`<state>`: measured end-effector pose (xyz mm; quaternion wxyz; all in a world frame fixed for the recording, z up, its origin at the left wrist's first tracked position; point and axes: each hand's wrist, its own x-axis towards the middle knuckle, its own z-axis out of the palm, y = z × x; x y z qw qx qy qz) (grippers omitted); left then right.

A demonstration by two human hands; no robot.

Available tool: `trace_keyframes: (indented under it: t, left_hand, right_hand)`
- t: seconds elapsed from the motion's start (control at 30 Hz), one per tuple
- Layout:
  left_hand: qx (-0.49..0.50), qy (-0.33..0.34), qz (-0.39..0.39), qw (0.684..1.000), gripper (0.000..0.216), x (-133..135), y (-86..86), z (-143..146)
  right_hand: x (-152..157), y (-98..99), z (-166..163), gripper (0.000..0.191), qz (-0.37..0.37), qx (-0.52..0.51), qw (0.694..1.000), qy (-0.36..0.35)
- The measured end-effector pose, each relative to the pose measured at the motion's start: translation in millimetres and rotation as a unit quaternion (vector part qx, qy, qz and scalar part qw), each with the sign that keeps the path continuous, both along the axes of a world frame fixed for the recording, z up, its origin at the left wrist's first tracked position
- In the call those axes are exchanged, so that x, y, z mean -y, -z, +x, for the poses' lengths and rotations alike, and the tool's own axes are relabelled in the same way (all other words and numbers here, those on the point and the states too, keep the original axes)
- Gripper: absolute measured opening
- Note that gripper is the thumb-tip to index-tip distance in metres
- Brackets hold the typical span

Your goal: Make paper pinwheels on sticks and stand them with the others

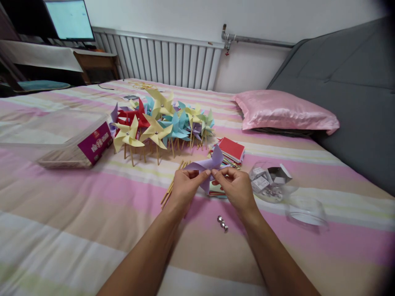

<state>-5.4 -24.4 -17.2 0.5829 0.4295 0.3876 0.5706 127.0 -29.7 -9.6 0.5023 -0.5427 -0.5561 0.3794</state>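
Observation:
Both my hands pinch a purple paper pinwheel [203, 165] near its centre, above the bed. My left hand [187, 185] grips it from the left, thumb at the middle. My right hand [236, 186] holds the other side, thumb and fingers close to the left thumb. Whether a pin sits under the fingertips is hidden. Wooden sticks [168, 193] lie beside my left hand. Partly covered by my right hand is a small stack of pale paper [217, 189]. Several silver metal studs [222, 224] lie on the sheet between my forearms.
Finished pinwheels [160, 123] on sticks stand clustered behind my hands. A clear plastic box [70, 139] is at left. Red-topped paper squares [231, 149] lie past my right hand, near a clear container [271, 185] with small boxes and a clear lid-like piece [307, 212]. A pink pillow [285, 110] lies farther back.

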Motion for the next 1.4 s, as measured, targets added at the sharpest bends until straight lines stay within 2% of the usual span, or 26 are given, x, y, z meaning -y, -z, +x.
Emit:
trace_keyframes:
  t: [0.17, 0.37, 0.47, 0.53, 0.6, 0.67, 0.73, 0.83, 0.9, 0.97, 1.07, 1.23, 1.4]
  left_hand:
    - [0.029, -0.017, 0.006, 0.999, 0.023, 0, -2.7, 3]
    - [0.010, -0.067, -0.047, 0.997, 0.019, -1, -4.5, 1]
    - [0.013, -0.117, -0.044, 0.992, 0.016, -6, -3.9, -4]
    - [0.005, -0.167, -0.043, 0.985, 0.015, -9, -3.8, -8]
    - [-0.015, -0.202, -0.046, 0.978, 0.013, -11, -4.0, -11]
    - [-0.032, -0.217, -0.049, 0.974, 0.011, -12, -4.6, -11]
    - [-0.039, -0.216, -0.048, 0.974, 0.012, -11, -5.3, -11]
    - [-0.036, -0.209, -0.044, 0.976, 0.012, -11, -6.3, -9]
    - [-0.035, -0.208, -0.046, 0.976, 0.012, -11, -6.4, -9]
    - [-0.040, -0.210, -0.048, 0.976, 0.013, -11, -5.7, -9]
    - [-0.053, -0.212, -0.049, 0.975, 0.013, -12, -3.8, -9]
    - [-0.065, -0.211, -0.040, 0.975, 0.011, -12, -2.8, -10]
    - [-0.061, -0.214, -0.042, 0.974, 0.011, -10, -5.7, -10]
  right_hand:
    - [1, -1.3, -2, 0.029, 0.014, 0.003, 1.000, 0.009]
    - [5, -9.0, -5, 0.029, 0.022, -0.007, 1.000, -0.018]
    - [6, -16.5, 5, 0.028, 0.028, 0.004, 1.000, 0.001]
    - [8, -22.3, 16, 0.028, 0.031, 0.037, 0.998, 0.032]
    - [11, -27.1, 28, 0.022, 0.006, 0.146, 0.989, 0.003]
    - [16, -29.4, 36, 0.015, -0.059, 0.266, 0.955, -0.116]
    - [21, -28.4, 37, 0.020, -0.124, 0.360, 0.900, -0.211]
    - [25, -22.5, 26, 0.041, -0.166, 0.478, 0.827, -0.245]
    - [26, -16.9, 18, 0.043, -0.171, 0.517, 0.801, -0.248]
    - [25, -10.7, 12, 0.033, -0.167, 0.501, 0.804, -0.273]
    - [23, -1.5, 10, 0.022, -0.135, 0.470, 0.826, -0.281]
    - [13, 8.2, 11, 0.017, -0.037, 0.443, 0.863, -0.241]
    - [5, 5.9, 11, 0.018, -0.020, 0.353, 0.902, -0.249]
